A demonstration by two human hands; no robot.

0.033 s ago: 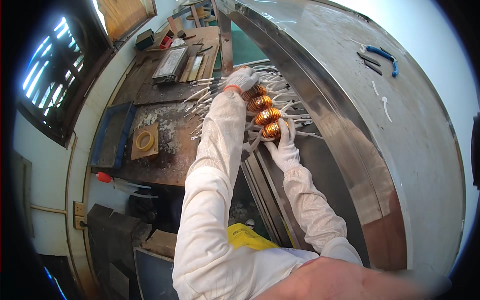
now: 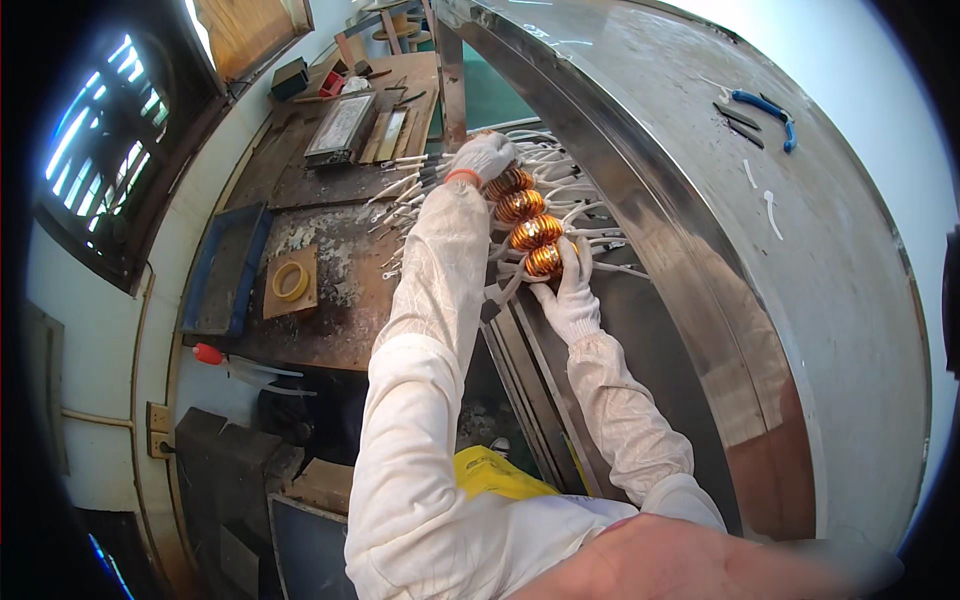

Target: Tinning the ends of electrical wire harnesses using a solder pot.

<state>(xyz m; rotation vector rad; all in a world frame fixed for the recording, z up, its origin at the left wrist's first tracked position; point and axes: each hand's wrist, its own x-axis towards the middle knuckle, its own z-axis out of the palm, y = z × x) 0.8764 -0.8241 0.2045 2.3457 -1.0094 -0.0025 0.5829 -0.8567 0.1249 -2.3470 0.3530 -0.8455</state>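
Note:
A row of several copper-wound ring coils [image 2: 536,232] stands side by side, with white sleeved leads [image 2: 400,205] running out to the left and right, some ending in metal lugs. My left hand [image 2: 484,158], in a white glove with an orange cuff band, is closed over the far end of the row and hides part of it. At the near end, my gloved right hand [image 2: 572,298] presses thumb and fingers around the nearest coil [image 2: 545,262]. The fingertips of my left hand are partly hidden.
To the right runs a raised metal surface [image 2: 690,190] with blue-handled pliers [image 2: 775,112] and white tube scraps [image 2: 771,212]. On the left bench are a yellow tape roll [image 2: 290,282], a blue tray [image 2: 240,265] and a metal-framed box [image 2: 342,128]. A window [image 2: 110,140] is beyond.

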